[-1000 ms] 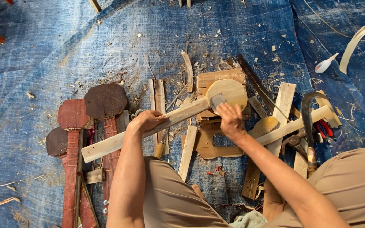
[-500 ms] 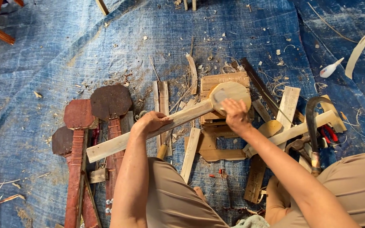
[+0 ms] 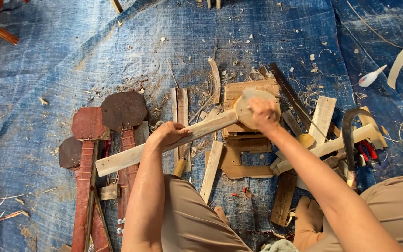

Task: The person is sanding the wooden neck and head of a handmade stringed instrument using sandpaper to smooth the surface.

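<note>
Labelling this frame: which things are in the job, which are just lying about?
In hand: left hand grips the pale paddle-shaped wooden piece; right hand presses its round head.
Lying about: dark red paddle pieces, curved blade, wood offcuts, blue tarp.

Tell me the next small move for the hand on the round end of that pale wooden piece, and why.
Probably keep rubbing the right hand across the round head. The left hand pins the pale wooden neck steady, the head sits on a stack of wood blocks, and the surface looks unfinished.
</note>
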